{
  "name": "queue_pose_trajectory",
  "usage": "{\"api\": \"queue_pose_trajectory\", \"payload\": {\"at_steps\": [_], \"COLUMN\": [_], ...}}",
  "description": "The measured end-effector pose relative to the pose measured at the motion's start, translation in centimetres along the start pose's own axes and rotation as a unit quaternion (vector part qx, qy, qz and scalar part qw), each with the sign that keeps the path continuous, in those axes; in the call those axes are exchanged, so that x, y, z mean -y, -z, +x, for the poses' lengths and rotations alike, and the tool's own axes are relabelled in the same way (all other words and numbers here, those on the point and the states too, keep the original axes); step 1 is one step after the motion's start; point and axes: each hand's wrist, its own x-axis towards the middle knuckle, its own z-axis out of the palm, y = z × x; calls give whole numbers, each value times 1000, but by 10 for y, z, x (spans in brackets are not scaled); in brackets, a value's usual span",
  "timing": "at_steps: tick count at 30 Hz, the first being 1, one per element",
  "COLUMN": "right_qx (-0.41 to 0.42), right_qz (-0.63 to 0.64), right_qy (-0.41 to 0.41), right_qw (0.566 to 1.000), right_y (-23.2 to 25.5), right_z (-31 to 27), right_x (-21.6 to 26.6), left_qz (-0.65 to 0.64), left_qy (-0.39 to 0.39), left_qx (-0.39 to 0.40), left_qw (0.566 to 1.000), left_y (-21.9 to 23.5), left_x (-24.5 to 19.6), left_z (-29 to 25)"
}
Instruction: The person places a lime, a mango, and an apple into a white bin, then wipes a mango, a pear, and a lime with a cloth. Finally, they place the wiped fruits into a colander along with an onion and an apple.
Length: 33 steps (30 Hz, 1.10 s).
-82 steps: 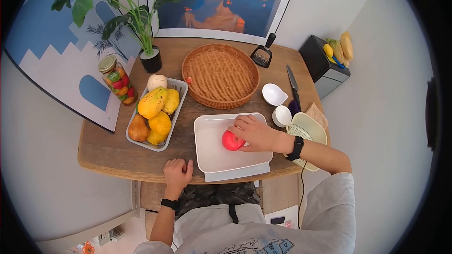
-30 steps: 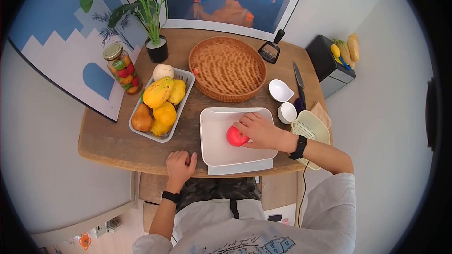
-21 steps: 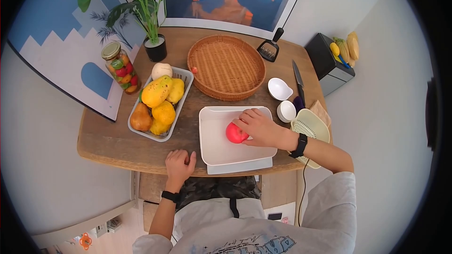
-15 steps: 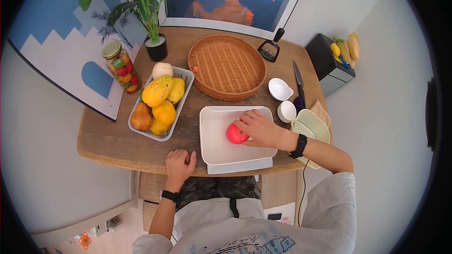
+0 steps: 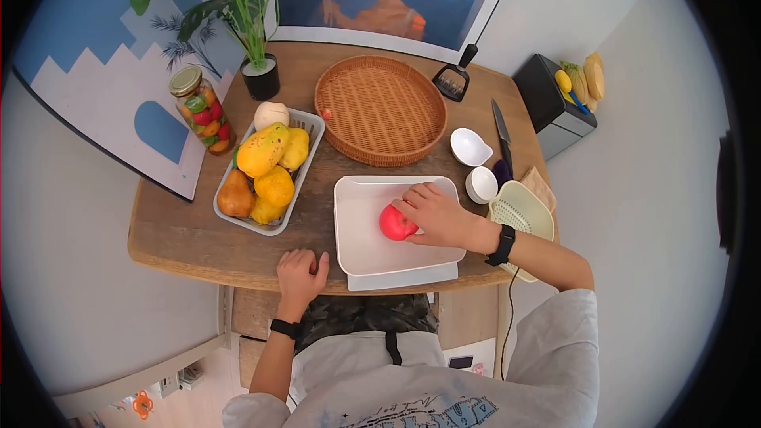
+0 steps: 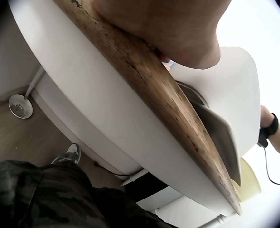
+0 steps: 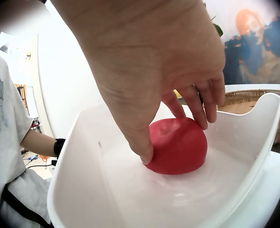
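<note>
Red fruit [image 5: 395, 223] gripped by the right hand [image 5: 434, 214] inside one white tub [image 5: 357, 244]

Head view: one red fruit lies directly under the right hand, whose thumb and fingers curve round it. Well apart, outside the tub, the left hand [image 5: 300, 276] rests at the front edge of the desk [image 5: 182, 242], fingers loosely bent. One grey basket [image 5: 271, 230] carries at least six pieces of produce, among them one papaya [image 5: 263, 150] and one pear [image 5: 235, 195]. Also counted: one jar [image 5: 204, 115], one wicker tray [image 5: 380, 111], two white bowls [image 5: 470, 147], one knife [image 5: 501, 127] and one pale green colander [image 5: 519, 210].

Left wrist view: the left hand is at the wooden edge, its fingers mostly hidden. Below, the floor has one bowl and one grey shoe [image 6: 74, 153].

Right wrist view: the thumb presses one side of the fruit; fingertips reach its far side. It sits on the tub's bottom.
</note>
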Motion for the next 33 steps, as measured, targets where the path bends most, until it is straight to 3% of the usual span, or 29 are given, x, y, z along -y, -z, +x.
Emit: {"api": "queue_pose_trajectory", "payload": {"at_steps": [9,21,25,33], "right_qx": [3,-61,-43,-56], "right_qz": [-1,-5,-13,-15], "right_qy": [3,-2,-6,-7], "right_qw": [1000,998,999,998], "right_y": [1,2,-5,17], "right_z": [-1,-1,-4,-1], "right_x": [-2,-5,-6,-5], "left_qz": [-1,-12,-9,-12], "left_qy": [4,9,6,4], "left_qx": [3,5,4,4], "left_qw": [1000,1000,1000,1000], "left_y": [-1,1,1,-1], "left_x": [1,-1,-1,1], "left_z": [-1,0,0,-1]}}
